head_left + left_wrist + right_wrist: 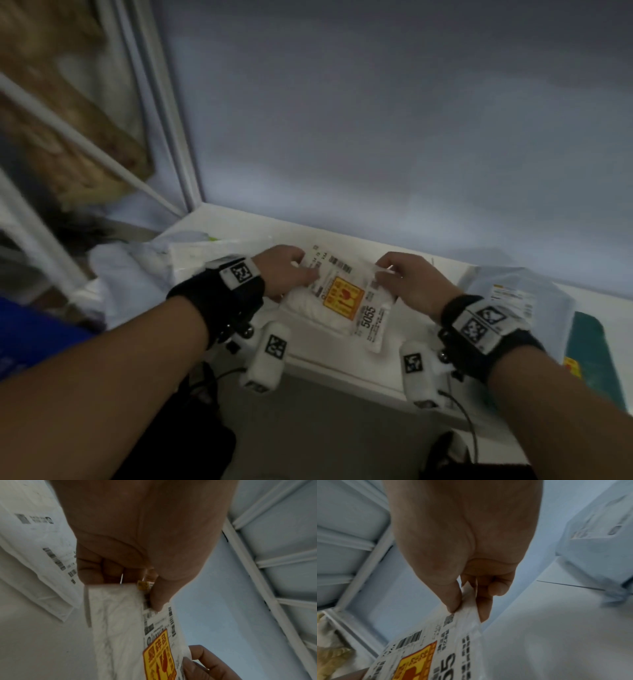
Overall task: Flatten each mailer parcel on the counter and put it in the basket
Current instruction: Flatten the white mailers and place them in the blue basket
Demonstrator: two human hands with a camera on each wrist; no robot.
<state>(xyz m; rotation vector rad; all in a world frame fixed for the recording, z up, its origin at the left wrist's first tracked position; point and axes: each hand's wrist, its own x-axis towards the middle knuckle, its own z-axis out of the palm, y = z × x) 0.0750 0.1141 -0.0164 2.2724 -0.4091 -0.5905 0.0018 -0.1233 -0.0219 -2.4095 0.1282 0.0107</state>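
Both forearms reach forward from the bottom of the head view, each wearing a black wrist strap with a white tagged camera hanging under it. Between them, a white mailer parcel (342, 303) lies on the white desk (342, 363) near its front edge, its shipping label and a yellow-and-red sticker (343, 297) facing up.

On its left end, the left hand (281, 270) comes in palm down with the wrist raised; the left wrist view shows its thumb (158, 593) pressed on the label side and the curled fingers (101, 568) tucked under the parcel's edge, so it pinches that end. At the other end, the right hand (407, 277) mirrors it: in the right wrist view the thumb (452, 599) and forefinger (483, 607) pinch a crumpled corner of the parcel (467, 615), the other fingers curled behind. The parcel looks stretched between the two hands, and whether its far edge is off the desk is unclear.

Left of the left hand, a heap of pale plastic mailers (137, 274) lies on the desk beside a white metal frame (68, 137). To the right of the right hand rests a bluish-white mailer (527, 291) with a printed label, and beyond it a dark green packet (592, 353) at the desk's edge. A grey-blue wall (376, 120) rises behind the desk.
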